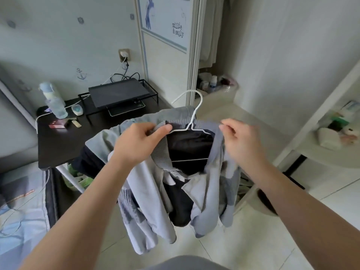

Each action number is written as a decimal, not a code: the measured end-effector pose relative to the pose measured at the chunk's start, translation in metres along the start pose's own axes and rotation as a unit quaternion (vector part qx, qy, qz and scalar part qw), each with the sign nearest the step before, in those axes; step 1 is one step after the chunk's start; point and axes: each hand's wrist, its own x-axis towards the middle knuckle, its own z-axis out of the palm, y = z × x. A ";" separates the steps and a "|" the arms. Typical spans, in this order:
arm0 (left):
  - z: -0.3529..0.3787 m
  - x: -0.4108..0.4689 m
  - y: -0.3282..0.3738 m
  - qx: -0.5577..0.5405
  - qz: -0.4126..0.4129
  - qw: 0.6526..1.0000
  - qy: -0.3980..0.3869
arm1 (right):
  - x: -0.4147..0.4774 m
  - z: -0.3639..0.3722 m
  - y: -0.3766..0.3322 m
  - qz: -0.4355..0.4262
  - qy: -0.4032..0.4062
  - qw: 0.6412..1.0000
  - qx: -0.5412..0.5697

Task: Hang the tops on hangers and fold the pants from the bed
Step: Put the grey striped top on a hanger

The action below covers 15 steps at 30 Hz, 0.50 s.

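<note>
Grey fabric with a ribbed collar and a dark lining makes up the top, which hangs at the centre of the view over a pale tiled floor, draped on a white wire hanger whose hook points toward 12 o'clock. The hanger's lower bar shows across the dark lining inside the neck opening. The left hand grips the collar at the hanger's left shoulder, fingers curled under the fabric and thumb lying on top. The right hand pinches the collar's edge at the hanger's right shoulder. Both sleeves dangle loosely toward 6 o'clock. At 10 o'clock stands a black desk carrying a closed laptop on a wire stand and a clear bottle. The bed lies at 8 o'clock, a wardrobe door rises at 12 o'clock, and a white shelf unit sits at 3 o'clock.
</note>
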 end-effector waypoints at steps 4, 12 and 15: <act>0.009 0.037 0.015 -0.018 0.052 0.998 -0.032 | 0.046 -0.023 0.022 0.121 -0.023 0.989 0.086; 0.025 0.155 0.035 -0.095 0.107 0.988 -0.057 | 0.084 -0.036 0.038 0.139 -0.170 0.968 0.120; 0.041 0.206 0.049 -0.115 0.143 0.979 -0.094 | 0.107 -0.041 0.045 0.125 -0.162 0.977 0.063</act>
